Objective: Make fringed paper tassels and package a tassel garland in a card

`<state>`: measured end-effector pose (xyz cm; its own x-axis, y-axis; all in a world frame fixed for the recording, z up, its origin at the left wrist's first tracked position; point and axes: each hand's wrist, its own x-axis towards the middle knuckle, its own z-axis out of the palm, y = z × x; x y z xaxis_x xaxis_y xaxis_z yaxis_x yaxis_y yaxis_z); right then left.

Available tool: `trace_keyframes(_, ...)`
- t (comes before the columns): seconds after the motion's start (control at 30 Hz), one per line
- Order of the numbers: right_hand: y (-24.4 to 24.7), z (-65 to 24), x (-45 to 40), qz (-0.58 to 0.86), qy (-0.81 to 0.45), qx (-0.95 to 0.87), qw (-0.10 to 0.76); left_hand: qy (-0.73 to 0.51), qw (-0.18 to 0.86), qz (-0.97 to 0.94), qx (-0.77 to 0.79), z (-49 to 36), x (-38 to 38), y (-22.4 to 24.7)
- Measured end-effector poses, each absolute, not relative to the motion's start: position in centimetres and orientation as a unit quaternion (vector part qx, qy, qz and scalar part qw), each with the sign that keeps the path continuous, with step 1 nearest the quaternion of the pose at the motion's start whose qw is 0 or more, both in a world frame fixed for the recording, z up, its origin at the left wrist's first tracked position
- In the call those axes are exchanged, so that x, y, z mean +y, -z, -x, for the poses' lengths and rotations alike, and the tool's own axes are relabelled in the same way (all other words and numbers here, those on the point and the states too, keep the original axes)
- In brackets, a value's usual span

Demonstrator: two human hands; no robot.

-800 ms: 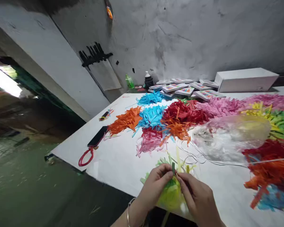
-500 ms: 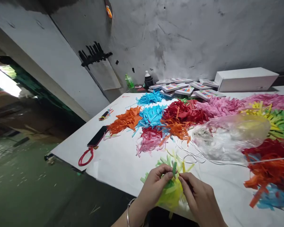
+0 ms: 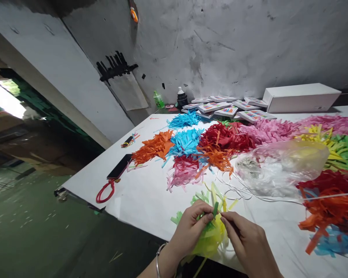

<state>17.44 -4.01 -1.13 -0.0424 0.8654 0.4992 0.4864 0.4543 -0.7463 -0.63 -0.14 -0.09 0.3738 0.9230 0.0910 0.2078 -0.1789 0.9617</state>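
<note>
At the table's front edge, my left hand [image 3: 193, 226] is closed in a pinch, with a green paper strip [image 3: 215, 209] sticking up from its fingertips. Facing it, my right hand [image 3: 246, 235] pinches a thin strand too small to name, close to the left fingertips. Beneath and between both hands hangs a yellow and light green paper tassel [image 3: 207, 243], partly over the edge and partly hidden by my fingers. Loose pale green strips fan out above the left hand.
Orange [image 3: 153, 147], blue, red and pink tassels lie across the white table [image 3: 145, 197]. A clear plastic bag [image 3: 278, 170] with white cord sits right of centre. A phone [image 3: 119, 166] with a red strap lies left. Flat boxes and a white carton [image 3: 301, 98] stand by the wall.
Both hands have shifted very slightly to the right, still pinching. The green strip now leans more to the right, and a yellow strip hangs lower below the table edge.
</note>
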Motion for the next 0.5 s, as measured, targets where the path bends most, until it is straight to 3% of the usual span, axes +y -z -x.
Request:
trace_keyframes(0.13, 1.4, -17.5, -3.8, 0.458, -0.22, -0.706, 0.493, -0.341, 0.418, -0.742, 0.398, 0.4, -0.3, 0.0)
trace_keyframes(0.37, 1.8, -18.0, -3.3, 0.468, -0.375, -0.664, 0.447, -0.344, 0.287, -0.816, 0.366, 0.4, -0.4, -0.2)
trace_keyframes(0.5, 1.8, -18.4, -2.8, 0.479, -0.335, -0.682, 0.44, -0.351, 0.285, -0.817, 0.358, 0.3, -0.4, -0.6)
